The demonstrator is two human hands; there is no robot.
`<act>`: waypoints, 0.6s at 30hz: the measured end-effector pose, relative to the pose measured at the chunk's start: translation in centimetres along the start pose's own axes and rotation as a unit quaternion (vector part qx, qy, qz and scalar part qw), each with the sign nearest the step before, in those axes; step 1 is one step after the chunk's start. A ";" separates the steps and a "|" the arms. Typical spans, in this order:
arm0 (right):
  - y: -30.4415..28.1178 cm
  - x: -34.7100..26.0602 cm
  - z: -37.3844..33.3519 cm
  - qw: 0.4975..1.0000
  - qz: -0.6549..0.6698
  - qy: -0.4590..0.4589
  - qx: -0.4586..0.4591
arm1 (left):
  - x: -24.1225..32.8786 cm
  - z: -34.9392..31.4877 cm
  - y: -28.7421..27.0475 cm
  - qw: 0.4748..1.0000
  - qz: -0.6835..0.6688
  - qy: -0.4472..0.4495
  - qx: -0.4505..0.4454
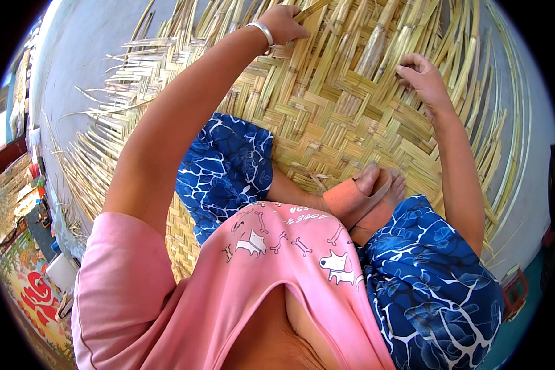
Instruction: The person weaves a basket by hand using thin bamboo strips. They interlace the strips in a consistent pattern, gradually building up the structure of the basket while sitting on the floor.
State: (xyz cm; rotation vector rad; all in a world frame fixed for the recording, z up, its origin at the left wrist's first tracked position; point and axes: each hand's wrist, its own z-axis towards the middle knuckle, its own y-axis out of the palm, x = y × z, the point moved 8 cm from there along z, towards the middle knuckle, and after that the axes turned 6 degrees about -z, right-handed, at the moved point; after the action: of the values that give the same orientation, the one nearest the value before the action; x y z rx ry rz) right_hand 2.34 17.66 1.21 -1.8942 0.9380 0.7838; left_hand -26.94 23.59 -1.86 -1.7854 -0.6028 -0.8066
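I sit on a partly woven mat (pixel 336 139) of flat, split bamboo-like strips in a diagonal pattern. My left hand (pixel 282 26), with a silver bangle at the wrist, reaches to the far edge. Its fingers close on a darker flat strip (pixel 312 10) that slants up to the right. Over the right part of the weave is my right hand (pixel 427 85), its fingers curled together beside the loose strip ends. Whatever is between those fingertips is too small to make out. A broad pale strip (pixel 372 50) lies between the two hands.
Unwoven strip ends fan out at the far, left and right sides over the grey floor (pixel 74 46). My bare feet, with an orange band (pixel 348 200) around the ankle, rest on the mat. Assorted household items stand at the far left; a red-framed object (pixel 515 293) stands at right.
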 end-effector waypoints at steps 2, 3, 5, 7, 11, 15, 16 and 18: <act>0.7 0.2 0.2 0.998 0.048 -0.011 -0.027 | 1.2 -0.3 -0.1 0.997 0.063 0.045 0.032; 1.1 0.2 0.2 0.996 0.073 -0.017 -0.041 | 1.5 -0.8 0.0 0.991 0.109 0.056 0.054; 1.3 0.2 0.5 0.998 0.058 -0.012 -0.033 | 3.5 -2.1 0.5 0.982 0.179 0.026 0.051; 1.2 0.3 0.9 1.000 0.016 0.012 -0.015 | 3.7 -2.5 0.6 0.970 0.211 0.069 0.099; 1.4 0.0 1.0 0.998 -0.009 0.070 -0.005 | 3.6 -3.0 0.9 0.969 0.213 0.036 0.118; 1.7 -0.1 1.2 0.994 0.008 0.110 -0.014 | 4.4 -3.0 1.7 0.964 0.244 0.041 0.094; 1.8 -0.2 1.2 0.994 0.017 0.105 -0.016 | 4.7 -3.0 1.8 0.963 0.252 0.047 0.085; 1.9 -0.4 1.3 0.995 0.034 0.094 -0.022 | 4.3 -2.9 1.0 0.978 0.195 0.008 0.068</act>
State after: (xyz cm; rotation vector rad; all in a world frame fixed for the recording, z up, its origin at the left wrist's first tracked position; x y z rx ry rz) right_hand 0.38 18.26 0.16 -2.0094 1.1141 0.6777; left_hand -24.13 20.62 1.44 -1.6949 -0.2745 -0.4975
